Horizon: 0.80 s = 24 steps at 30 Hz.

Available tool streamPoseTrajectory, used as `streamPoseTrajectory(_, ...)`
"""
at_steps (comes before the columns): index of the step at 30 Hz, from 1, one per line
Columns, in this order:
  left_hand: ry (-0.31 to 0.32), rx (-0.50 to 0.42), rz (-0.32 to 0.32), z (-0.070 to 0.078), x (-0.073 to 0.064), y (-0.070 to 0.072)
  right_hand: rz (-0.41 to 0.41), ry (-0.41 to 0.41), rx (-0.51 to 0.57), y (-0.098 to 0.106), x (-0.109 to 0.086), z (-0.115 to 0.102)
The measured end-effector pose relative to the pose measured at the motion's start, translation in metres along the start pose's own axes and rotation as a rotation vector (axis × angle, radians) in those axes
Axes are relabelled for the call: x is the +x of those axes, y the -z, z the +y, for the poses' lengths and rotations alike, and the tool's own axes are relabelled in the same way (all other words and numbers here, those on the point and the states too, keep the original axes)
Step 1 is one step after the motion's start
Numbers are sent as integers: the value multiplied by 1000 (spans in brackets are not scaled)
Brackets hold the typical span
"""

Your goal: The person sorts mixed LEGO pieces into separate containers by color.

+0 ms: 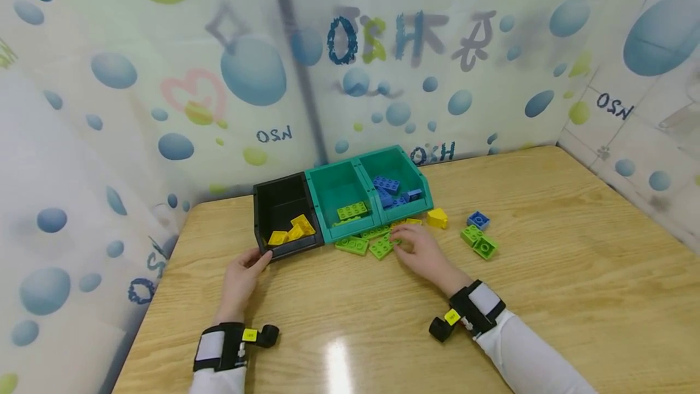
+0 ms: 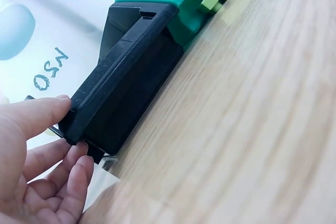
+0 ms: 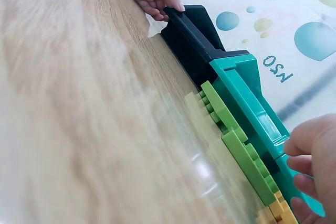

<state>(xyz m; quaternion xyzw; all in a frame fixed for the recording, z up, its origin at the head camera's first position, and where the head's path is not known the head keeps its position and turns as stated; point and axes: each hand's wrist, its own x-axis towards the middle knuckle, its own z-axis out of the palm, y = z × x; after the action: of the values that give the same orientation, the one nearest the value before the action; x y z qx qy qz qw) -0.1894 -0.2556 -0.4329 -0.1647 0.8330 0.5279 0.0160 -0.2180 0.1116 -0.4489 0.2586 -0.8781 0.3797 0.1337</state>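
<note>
My left hand (image 1: 241, 277) grips the front left corner of a black bin (image 1: 297, 247), thumb over the rim and fingers below, as the left wrist view shows. Several yellow toy bricks (image 1: 295, 233) lie inside that bin. My right hand (image 1: 423, 255) hovers by the front of the teal bins (image 1: 352, 233), fingers loosely bent, with nothing visible held. Its fingertips are close to a lime green brick (image 1: 381, 247) on the table; whether they touch it I cannot tell. More green bricks (image 3: 247, 163) line the teal front in the right wrist view.
The middle bin holds green bricks (image 1: 352, 210), the right one blue bricks (image 1: 386, 184). To the right on the wooden table (image 1: 339, 309) lie a yellow brick (image 1: 437, 218), a blue brick (image 1: 478, 220) and green bricks (image 1: 484, 247). A patterned curtain (image 1: 394, 96) stands behind.
</note>
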Motion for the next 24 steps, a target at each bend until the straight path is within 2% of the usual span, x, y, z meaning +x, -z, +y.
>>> streamPoseTrajectory(15,-5,17,8,-1,0,-1,-80,-15,-57,-2,-3,3)
streamPoseTrajectory(24,-6,15,3,-1,0,0,-98,-13,-106,-2,-3,3)
